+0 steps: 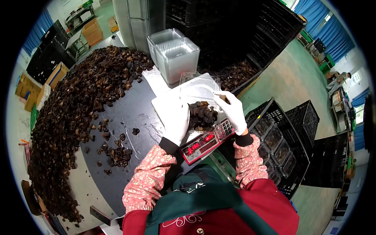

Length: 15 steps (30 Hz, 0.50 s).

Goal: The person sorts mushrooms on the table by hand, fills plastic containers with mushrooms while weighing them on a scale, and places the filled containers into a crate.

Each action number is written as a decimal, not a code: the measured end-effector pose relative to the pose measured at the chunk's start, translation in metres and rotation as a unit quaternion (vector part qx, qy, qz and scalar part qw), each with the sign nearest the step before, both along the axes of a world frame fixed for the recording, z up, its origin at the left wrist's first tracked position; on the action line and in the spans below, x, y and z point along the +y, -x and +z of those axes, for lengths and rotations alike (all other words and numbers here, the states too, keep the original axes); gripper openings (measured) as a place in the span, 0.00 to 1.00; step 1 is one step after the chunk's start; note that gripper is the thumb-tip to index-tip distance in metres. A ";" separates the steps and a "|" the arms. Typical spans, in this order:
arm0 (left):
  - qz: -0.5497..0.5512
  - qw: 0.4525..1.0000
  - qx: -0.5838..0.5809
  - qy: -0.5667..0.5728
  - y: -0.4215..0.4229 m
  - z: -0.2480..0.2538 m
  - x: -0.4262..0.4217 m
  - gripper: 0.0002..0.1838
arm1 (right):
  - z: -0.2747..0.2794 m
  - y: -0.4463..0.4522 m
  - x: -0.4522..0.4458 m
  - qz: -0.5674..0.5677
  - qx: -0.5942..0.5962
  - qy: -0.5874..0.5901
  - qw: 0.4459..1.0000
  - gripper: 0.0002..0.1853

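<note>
A clear plastic box with dark brown dried fungus (203,116) in it rests on a red digital scale (199,149) with lit red digits. My left hand (174,119), in a white glove, is at the box's left side; its fingertips are hard to make out. At the upper right of the box, my gloved right hand (231,108) has its thumb and fingers closed together on the edge of the clear lid (201,84), which stands raised behind the fungus. Stacked clear boxes (177,58) are just beyond the lid.
A large heap of dried fungus (90,90) covers the left of the grey table (141,103). Black crates (270,35) stand behind. A black crate (299,172) at the right holds filled clear boxes (280,150). A person (340,81) is far right.
</note>
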<state>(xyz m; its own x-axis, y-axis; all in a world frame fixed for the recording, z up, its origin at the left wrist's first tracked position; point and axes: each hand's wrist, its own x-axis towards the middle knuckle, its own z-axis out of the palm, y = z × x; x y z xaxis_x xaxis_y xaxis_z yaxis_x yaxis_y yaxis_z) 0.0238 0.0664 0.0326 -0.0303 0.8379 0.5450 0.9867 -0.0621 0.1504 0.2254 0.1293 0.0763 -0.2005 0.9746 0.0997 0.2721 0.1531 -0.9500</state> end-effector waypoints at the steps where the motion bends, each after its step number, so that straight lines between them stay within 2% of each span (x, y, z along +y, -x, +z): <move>1: 0.017 1.000 -0.005 0.005 0.000 -0.001 0.002 0.14 | 0.009 0.003 -0.004 -0.002 0.050 0.004 0.999 0.12; 2: 0.019 1.000 -0.005 0.006 0.001 -0.001 0.002 0.14 | 0.010 0.003 -0.006 0.001 0.050 0.005 0.999 0.12; 4: 0.006 0.986 -0.163 -0.025 0.009 0.006 -0.003 0.14 | 0.012 0.001 -0.011 -0.047 0.152 0.026 0.987 0.12; 5: -0.006 0.976 -0.217 -0.016 0.017 0.010 -0.015 0.12 | 0.015 -0.002 -0.015 -0.072 0.155 0.038 0.985 0.13; 6: 0.002 0.927 -0.374 -0.037 0.028 0.001 -0.016 0.10 | 0.002 -0.011 -0.012 -0.075 0.196 0.032 0.977 0.15; 8: 0.029 0.832 -0.552 0.054 0.050 0.017 -0.044 0.10 | -0.009 -0.025 -0.018 -0.065 0.327 0.080 0.939 0.16; 9: 0.008 0.893 -0.451 0.015 0.073 -0.004 -0.063 0.10 | -0.015 -0.033 -0.018 -0.056 0.368 0.140 0.918 0.19; 10: -0.002 0.919 -0.394 0.004 0.087 -0.019 -0.079 0.11 | -0.026 -0.042 -0.023 -0.046 0.471 0.198 0.858 0.22; 11: -0.010 0.941 -0.337 -0.011 0.101 -0.034 -0.095 0.12 | -0.029 -0.047 -0.027 -0.054 0.468 0.207 0.858 0.24; 12: 0.012 0.857 -0.512 0.051 0.098 -0.027 -0.117 0.13 | -0.030 -0.049 -0.028 -0.061 0.466 0.214 0.856 0.25; 13: 0.063 0.738 -0.667 0.082 0.094 -0.017 -0.140 0.15 | -0.022 -0.044 -0.037 -0.106 0.464 0.206 0.855 0.25; 14: 0.062 0.708 -0.699 0.076 0.092 -0.021 -0.153 0.15 | -0.015 -0.039 -0.045 -0.149 0.462 0.197 0.852 0.25; 15: 0.041 0.689 -0.720 0.073 0.091 -0.027 -0.159 0.15 | -0.023 -0.047 -0.044 -0.117 0.464 0.191 0.857 0.24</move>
